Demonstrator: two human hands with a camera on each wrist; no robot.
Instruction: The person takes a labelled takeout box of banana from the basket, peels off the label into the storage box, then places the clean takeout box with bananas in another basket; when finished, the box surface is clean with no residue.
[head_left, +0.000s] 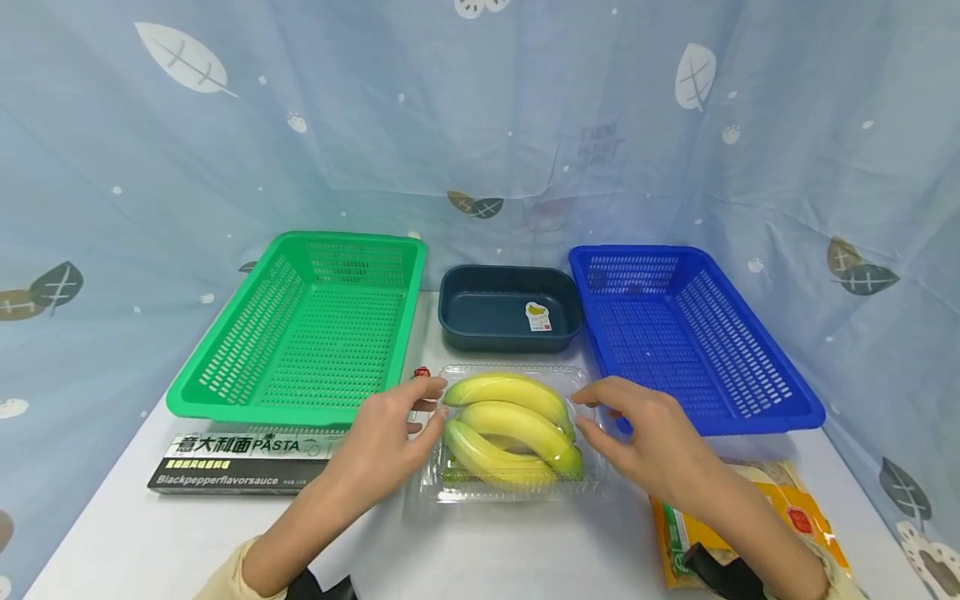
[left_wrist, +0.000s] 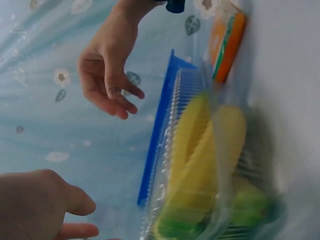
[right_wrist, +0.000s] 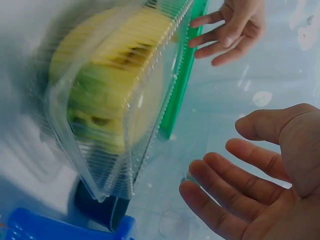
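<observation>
A clear plastic clamshell box [head_left: 517, 496] with yellow bananas [head_left: 517, 421] inside lies in the middle of the white table. Something green shows beneath the fruit. My left hand [head_left: 393, 437] hovers at the box's left side, fingers spread and gently bent, with nothing in it. Opposite it, my right hand [head_left: 652, 437] is held at the right side, also with no object in its grasp. Both wrist views show air between the hands and the box; the right wrist view gives the right hand [right_wrist: 250, 195] with parted fingers and palm in sight.
Behind stand a green basket [head_left: 187, 408], a dark blue tub [head_left: 510, 342] with a banana sticker, and a blue basket [head_left: 806, 412]. A black pasta box [head_left: 232, 479] lies left, an orange food packet [head_left: 806, 508] right under the forearm. A small red item [head_left: 422, 372] sits near the left fingers.
</observation>
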